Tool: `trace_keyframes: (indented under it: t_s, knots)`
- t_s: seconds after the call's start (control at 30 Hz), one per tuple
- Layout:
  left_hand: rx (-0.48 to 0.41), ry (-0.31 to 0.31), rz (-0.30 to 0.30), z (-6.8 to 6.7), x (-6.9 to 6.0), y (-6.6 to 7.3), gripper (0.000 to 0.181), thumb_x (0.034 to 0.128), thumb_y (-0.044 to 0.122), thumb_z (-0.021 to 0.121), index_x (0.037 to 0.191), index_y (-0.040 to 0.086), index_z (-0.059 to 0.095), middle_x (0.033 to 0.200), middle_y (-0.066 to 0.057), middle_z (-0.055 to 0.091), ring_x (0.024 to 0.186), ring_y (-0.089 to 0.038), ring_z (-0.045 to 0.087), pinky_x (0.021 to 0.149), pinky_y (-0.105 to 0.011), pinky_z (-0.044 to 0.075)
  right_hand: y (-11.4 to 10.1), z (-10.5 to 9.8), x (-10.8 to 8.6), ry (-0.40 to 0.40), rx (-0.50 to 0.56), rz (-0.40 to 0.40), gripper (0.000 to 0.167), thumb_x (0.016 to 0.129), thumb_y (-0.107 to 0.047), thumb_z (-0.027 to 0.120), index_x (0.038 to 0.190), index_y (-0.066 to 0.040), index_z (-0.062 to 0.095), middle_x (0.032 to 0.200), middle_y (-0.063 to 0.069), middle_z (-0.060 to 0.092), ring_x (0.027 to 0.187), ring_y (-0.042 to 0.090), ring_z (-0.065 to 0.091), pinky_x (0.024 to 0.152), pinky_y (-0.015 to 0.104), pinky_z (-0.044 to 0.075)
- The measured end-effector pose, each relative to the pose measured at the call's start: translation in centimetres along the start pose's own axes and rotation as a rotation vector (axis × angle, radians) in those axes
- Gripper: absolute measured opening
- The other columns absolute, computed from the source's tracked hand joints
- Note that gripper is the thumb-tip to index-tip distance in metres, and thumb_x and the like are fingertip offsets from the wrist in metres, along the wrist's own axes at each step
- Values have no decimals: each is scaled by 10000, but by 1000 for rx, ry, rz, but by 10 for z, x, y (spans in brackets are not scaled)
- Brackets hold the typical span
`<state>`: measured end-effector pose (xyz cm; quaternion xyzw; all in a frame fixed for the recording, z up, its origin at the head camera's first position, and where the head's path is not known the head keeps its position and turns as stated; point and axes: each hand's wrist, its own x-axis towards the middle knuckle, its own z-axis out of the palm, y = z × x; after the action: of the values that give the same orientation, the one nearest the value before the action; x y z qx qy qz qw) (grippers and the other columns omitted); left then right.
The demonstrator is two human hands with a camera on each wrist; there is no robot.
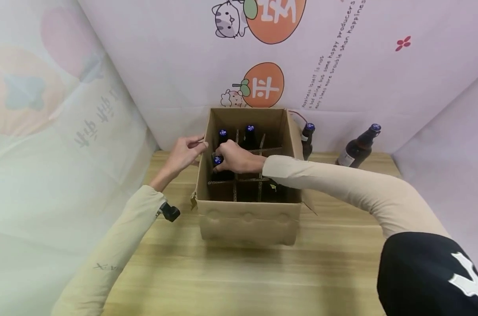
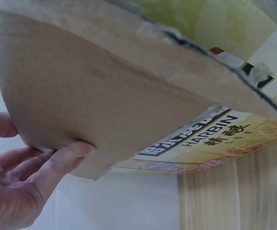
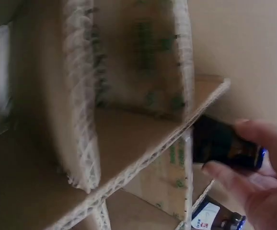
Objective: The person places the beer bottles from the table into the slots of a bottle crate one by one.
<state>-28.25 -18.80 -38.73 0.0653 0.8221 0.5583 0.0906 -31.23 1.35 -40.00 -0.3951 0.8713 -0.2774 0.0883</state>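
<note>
A brown cardboard box (image 1: 248, 221) with crossed cardboard dividers (image 3: 143, 160) inside stands top-open on the table. My right hand (image 1: 240, 159) reaches into its left side and grips a dark beer bottle (image 3: 225, 143) by the neck; the blue cap (image 1: 218, 161) shows beside the fingers. The bottle's lower part is hidden in the box. At the box's left wall my left hand (image 1: 183, 153) pinches the cardboard near the rim. In the left wrist view, its fingers (image 2: 64, 160) press on a plain brown flap (image 2: 81, 86). Two more blue-capped bottles (image 1: 250, 131) stand in the back compartments.
Right of the box, one dark bottle (image 1: 307, 142) stands close to its wall and another bottle (image 1: 357, 149) stands farther right. A printed white cloth (image 1: 333, 79) hangs behind. Wooden tabletop (image 1: 246, 281) lies in front of the box.
</note>
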Motion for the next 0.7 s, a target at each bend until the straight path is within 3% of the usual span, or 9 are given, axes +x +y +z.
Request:
trace_keyframes:
  t_s: [0.13, 0.3, 0.5, 0.57, 0.6, 0.63, 0.7]
  knots:
    - [-10, 6, 3, 1, -1, 0, 543, 1056, 176, 589, 1543, -25, 458, 1479, -267, 565, 1315, -419, 609, 646, -209, 643, 3, 1, 0, 22, 23, 25, 455, 884, -116, 853, 640, -126, 469, 602, -67, 325, 554, 71, 307, 533, 201, 290]
    - [-17, 10, -13, 3, -1, -2, 544, 1057, 180, 594, 1547, -11, 457, 1484, -254, 565, 1320, -410, 608, 686, -257, 662, 4, 2, -3, 0, 45, 33, 405, 907, -152, 841, 677, -115, 510, 614, -68, 345, 562, 74, 334, 550, 202, 342]
    - [-6, 2, 2, 2, 1, 0, 549, 1059, 193, 587, 1546, -22, 458, 1477, -262, 572, 1321, -411, 607, 682, -244, 658, -1, -11, 1, -138, -29, 40, 288, 953, -143, 790, 797, -66, 560, 677, -47, 315, 599, 93, 293, 570, 221, 303]
    - [3, 0, 8, 1, 0, 0, 547, 1059, 189, 583, 1544, -29, 456, 1476, -269, 569, 1318, -419, 606, 688, -250, 661, -4, -15, 3, -200, -48, 45, 215, 974, -139, 762, 873, -28, 609, 706, -11, 376, 615, 107, 335, 590, 238, 338]
    - [13, 0, 9, 0, -1, 0, 545, 1058, 187, 582, 1544, -28, 458, 1479, -267, 567, 1319, -416, 607, 702, -254, 663, -5, -17, 4, -226, -51, 51, 176, 984, -142, 750, 936, -5, 651, 738, 13, 478, 619, 113, 391, 613, 226, 405]
    - [22, -1, 11, -1, -1, 0, 543, 1058, 186, 580, 1543, -25, 459, 1481, -265, 565, 1321, -414, 606, 719, -259, 665, -4, -18, 4, -248, -54, 58, 173, 993, -144, 739, 1013, 18, 680, 810, 50, 579, 650, 122, 467, 653, 236, 469]
    - [39, -1, 15, -1, 0, 1, 541, 1059, 190, 581, 1543, -18, 461, 1487, -257, 561, 1318, -409, 610, 751, -271, 668, -3, -22, 5, -283, -58, 80, 309, 1006, -165, 724, 1220, 54, 680, 1095, 150, 707, 850, 170, 653, 859, 269, 582]
